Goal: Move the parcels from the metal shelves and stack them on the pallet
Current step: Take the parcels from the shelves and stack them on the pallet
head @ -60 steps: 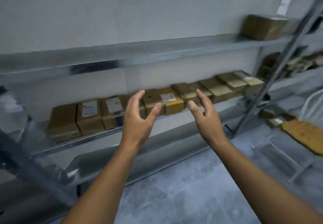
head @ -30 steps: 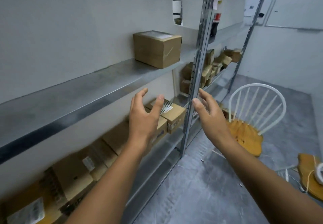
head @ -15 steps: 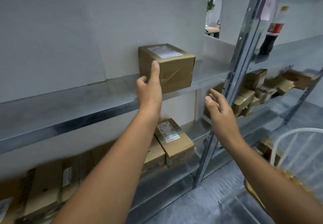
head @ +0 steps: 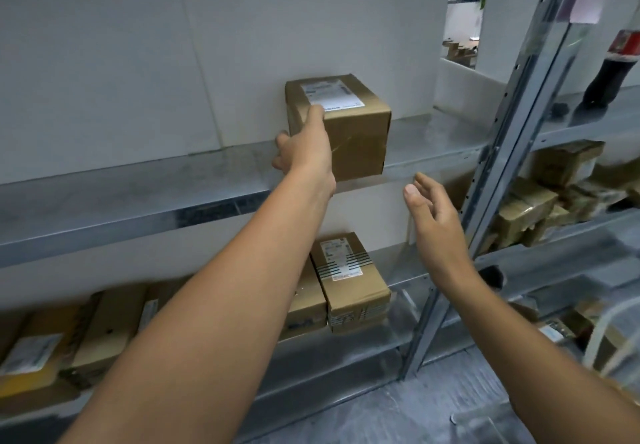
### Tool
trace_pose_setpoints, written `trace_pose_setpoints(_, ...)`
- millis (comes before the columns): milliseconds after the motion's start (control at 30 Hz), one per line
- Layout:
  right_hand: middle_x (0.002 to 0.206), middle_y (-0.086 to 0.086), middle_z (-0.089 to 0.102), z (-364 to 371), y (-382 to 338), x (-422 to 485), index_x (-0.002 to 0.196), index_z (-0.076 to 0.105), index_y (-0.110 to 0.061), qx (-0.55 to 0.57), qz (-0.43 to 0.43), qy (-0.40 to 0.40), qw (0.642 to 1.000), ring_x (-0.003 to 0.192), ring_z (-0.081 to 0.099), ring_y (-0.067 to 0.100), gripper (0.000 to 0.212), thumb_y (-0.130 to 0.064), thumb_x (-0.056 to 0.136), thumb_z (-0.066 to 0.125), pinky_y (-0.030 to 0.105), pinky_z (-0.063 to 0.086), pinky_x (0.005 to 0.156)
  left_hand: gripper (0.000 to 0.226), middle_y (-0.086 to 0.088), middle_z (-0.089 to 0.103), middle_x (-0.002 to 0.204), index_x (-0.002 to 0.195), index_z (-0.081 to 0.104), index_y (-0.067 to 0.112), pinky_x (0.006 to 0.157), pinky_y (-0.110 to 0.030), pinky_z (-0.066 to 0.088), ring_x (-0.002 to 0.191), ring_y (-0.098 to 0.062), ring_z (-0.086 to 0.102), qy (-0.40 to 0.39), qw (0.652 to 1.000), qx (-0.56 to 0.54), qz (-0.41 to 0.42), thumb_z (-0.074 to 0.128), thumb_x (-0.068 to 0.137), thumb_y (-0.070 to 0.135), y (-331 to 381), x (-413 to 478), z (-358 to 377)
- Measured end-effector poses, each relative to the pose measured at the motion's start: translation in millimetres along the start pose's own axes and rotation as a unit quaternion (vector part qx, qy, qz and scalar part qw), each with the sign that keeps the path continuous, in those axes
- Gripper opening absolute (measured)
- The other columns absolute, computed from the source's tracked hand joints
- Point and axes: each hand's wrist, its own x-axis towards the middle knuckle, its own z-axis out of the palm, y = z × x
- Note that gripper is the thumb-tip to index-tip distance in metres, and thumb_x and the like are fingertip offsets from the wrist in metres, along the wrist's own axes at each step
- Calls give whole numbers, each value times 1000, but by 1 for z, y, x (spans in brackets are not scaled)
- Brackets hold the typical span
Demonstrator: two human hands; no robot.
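Brown parcel [head: 349,139] w/ white label [head: 330,94]; grey metal shelf [head: 138,198].

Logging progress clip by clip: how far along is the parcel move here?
Done: cannot tell; no pallet is in view. In hand: the left hand grips the parcel on the upper shelf, while the right hand is open below and right of it, touching nothing. Left: the row of parcels on the lower shelf and more parcels in the next bay.
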Motion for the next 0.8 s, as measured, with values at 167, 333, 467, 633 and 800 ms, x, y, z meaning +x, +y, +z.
trace_pose_setpoints(167,159,-6,42,12,-2,-10,158,35,-35,48,-3,-12,999,141,42,8,66,-61,100,51,40,39,116,78,6,35,158,157,42,34,104,-41,43,141,-23,43,-7,992,7,123,65,85,55,-28,-25,-26)
trace_pose_setpoints(333,158,-4,43,36,-12,-34,160,22,-45,122,-14,-37,992,142,46,14,94,-85,79,49,52,44,114,63,10,42,142,152,51,32,101,-28,53,125,-6,52,-42,974,11,223,67,93,50,-64,-49,-84)
trace_pose_setpoints(467,141,-8,61,76,-28,-68,155,35,-26,177,-65,-45,981,128,61,13,87,-70,85,60,39,54,105,57,10,45,140,142,54,39,101,-10,44,130,2,51,-56,946,38,317,66,87,52,-80,-64,-146)
trace_pose_setpoints(633,137,-12,64,149,-50,-116,153,40,-21,194,-78,-86,974,127,61,9,74,-50,89,63,28,52,102,60,-6,51,143,143,55,34,113,-49,46,133,-19,56,-39,941,29,336,66,86,49,-80,-58,-249)
trace_pose_setpoints(800,145,-4,60,250,-83,-177,155,39,-23,194,-86,-171,962,132,59,14,74,-48,91,65,41,50,110,59,-13,54,144,142,53,39,109,-58,47,136,-30,54,-8,945,22,325,69,87,51,-63,-54,-387)
